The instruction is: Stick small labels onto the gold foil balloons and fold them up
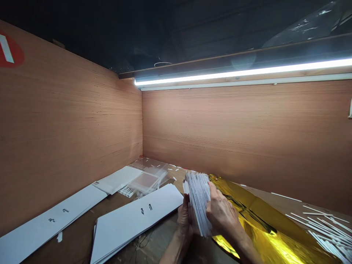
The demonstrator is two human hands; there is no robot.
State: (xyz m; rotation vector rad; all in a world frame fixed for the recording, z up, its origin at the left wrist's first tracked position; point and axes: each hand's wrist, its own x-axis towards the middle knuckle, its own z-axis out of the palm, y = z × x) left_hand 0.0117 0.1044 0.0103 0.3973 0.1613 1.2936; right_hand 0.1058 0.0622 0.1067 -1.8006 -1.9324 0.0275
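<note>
Both of my hands grip a thick bundle of narrow white paper strips (198, 198), held on edge and fanned at the top. My left hand (184, 220) supports the bundle from the near left side. My right hand (221, 212) presses on its right side, with the fingers spread. The lower end of the bundle is near my wrists. A crumpled gold foil sheet (260, 220) lies just to the right of my right hand, and my right forearm partly covers its near edge.
Large white sheets with small black marks (137, 220) lie stacked left of my hands, with another white stack (46, 223) further left. Clear plastic packets (147, 181) lie at the back. Several white strips (327, 229) are scattered at right. Wood panels and a lit LED tube (242, 72) enclose the surface.
</note>
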